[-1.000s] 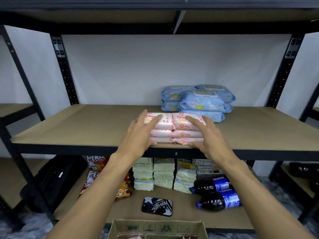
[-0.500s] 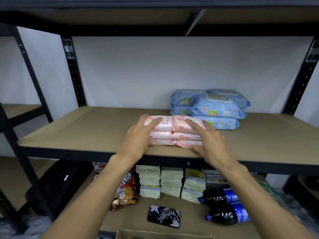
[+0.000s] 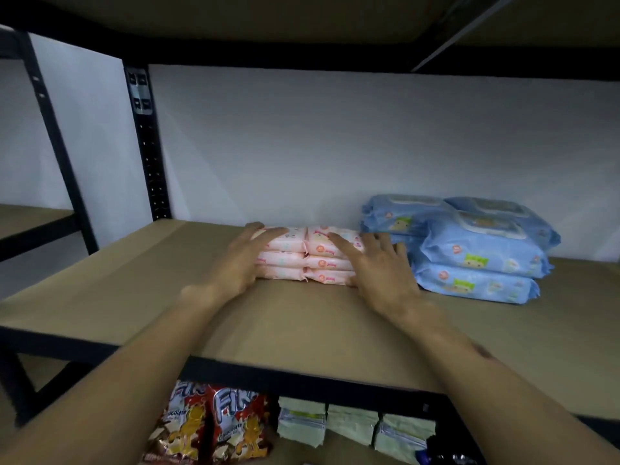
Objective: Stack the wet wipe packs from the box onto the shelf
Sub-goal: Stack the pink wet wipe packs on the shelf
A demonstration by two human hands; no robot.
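Down at the bottom of the frame, a lower shelf holds red snack bags (image 3: 214, 427) and some pale green packs (image 3: 352, 427). Two bare arms reach up from the bottom corners and go over the brown shelf board (image 3: 302, 330) in the middle of the frame.

The left hand (image 3: 235, 266) rests on the left side of the pink wet wipe packs (image 3: 302, 260), with its fingers lying long and flat over the top. The right hand (image 3: 379, 273) rests on the right side with its fingers spread out. Neither hand is curled tight round a pack; both just press on the pile.

The pink packs sit in two little piles side by side, three packs high, far back on the board in the middle of the frame. They look soft and squishy, and I think they are light. Their smooth wrap is likely slippery (so a pile could slide apart). Flat hands on both outer ends look like the best way to hold them.

Just to the right sit the bigger blue wet wipe packs (image 3: 476, 260). Behind it all are a white wall (image 3: 335, 146) and, at the upper left, a black post (image 3: 147, 146). The box is not in view.
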